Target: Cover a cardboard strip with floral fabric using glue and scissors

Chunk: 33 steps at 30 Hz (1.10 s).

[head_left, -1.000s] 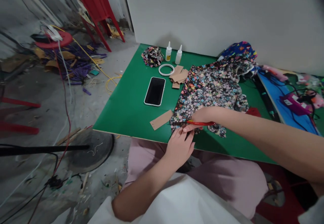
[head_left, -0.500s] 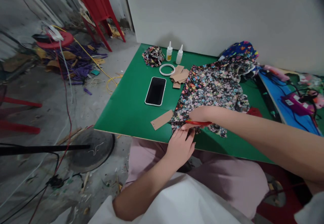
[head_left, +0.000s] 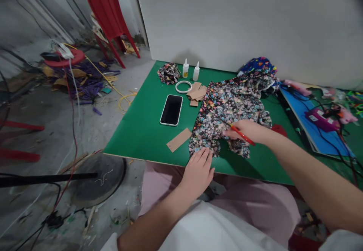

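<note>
Floral fabric (head_left: 227, 99) lies spread over the right half of the green table (head_left: 136, 130). My left hand (head_left: 199, 169) rests with its fingers laid flat on the near left corner of the fabric, at the table's front edge. Red-handled scissors (head_left: 243, 135) are in my right hand (head_left: 246, 130), above the lower part of the fabric, blades pointing left. A cardboard strip (head_left: 178, 140) lies just left of the fabric. More cardboard pieces (head_left: 197, 92) are piled against its upper left edge.
A phone (head_left: 171, 110), a white ring (head_left: 183, 87), two small bottles (head_left: 196, 72) and a crumpled floral bundle (head_left: 168, 73) are on the table's left part. At the right are a blue board (head_left: 317, 118), cables and a purple tool (head_left: 320, 119).
My right hand has moved right with the scissors, away from my left hand and the fabric's left edge. My left hand stays on the fabric corner. The view has shifted slightly.
</note>
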{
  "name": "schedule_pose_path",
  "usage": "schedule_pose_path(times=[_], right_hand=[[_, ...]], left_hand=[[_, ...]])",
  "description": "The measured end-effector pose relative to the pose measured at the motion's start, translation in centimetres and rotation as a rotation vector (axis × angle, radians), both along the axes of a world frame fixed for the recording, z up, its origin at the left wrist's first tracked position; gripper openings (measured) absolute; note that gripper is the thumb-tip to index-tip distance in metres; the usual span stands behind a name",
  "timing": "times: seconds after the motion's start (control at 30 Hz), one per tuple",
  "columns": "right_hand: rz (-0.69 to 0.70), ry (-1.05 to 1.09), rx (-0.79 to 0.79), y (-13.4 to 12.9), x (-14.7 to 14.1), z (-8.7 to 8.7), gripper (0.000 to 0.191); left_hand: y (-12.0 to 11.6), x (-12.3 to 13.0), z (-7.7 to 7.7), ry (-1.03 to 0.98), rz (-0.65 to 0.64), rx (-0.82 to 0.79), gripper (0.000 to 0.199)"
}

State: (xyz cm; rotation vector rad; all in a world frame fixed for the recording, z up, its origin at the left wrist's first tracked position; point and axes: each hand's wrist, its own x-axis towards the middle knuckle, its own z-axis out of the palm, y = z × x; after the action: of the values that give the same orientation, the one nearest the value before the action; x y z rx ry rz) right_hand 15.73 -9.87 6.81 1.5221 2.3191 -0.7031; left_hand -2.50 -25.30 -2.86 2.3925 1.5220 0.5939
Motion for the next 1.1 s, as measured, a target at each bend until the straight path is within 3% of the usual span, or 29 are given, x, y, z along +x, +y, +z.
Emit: schedule_pose_path(times=[0.07, 0.13, 0.2, 0.3, 0.6, 0.83, 0.93, 1.03, 1.1], right_hand=[[-0.027, 0.030, 0.212, -0.6, 1.3, -1.7, 0.032], [-0.003, 0.077, 0.293, -1.2, 1.8, -3.8, 0.024], [0.099, 0.176, 0.295, -1.3, 1.7, -5.7, 0.042], [0.071, 0.196, 0.319, -0.4, 1.0, -7.5, 0.051], [-0.177, 0.118, 0.417, 6.1, -0.2, -7.7, 0.032], [-0.313, 0.163, 0.479, 11.7, 0.1, -7.4, 0.027], [-0.388, 0.221, 0.526, 13.4, 0.8, -6.8, 0.027], [-0.440, 0.321, 0.574, 13.3, 1.8, -5.8, 0.034], [-0.456, 0.398, 0.576, 11.9, 2.5, -5.1, 0.042]], left_hand=[[0.0, 0.1, 0.0, -0.006, -0.008, 0.009, 0.047], [0.1, 0.3, 0.0, -0.006, -0.013, 0.010, 0.046], [0.2, 0.6, 0.2, 0.001, -0.026, 0.011, 0.046], [0.5, 1.2, 0.4, 0.014, -0.056, 0.018, 0.046], [3.3, 3.2, 0.4, 0.088, -0.083, 0.034, 0.047], [7.0, 4.5, 0.3, 0.137, -0.177, 0.060, 0.047], [8.4, 4.5, 2.6, 0.121, -0.231, 0.067, 0.049], [7.6, 3.1, 7.1, 0.015, -0.254, 0.111, 0.036], [5.9, 1.5, 9.9, 0.005, -0.175, 0.196, 0.035]])
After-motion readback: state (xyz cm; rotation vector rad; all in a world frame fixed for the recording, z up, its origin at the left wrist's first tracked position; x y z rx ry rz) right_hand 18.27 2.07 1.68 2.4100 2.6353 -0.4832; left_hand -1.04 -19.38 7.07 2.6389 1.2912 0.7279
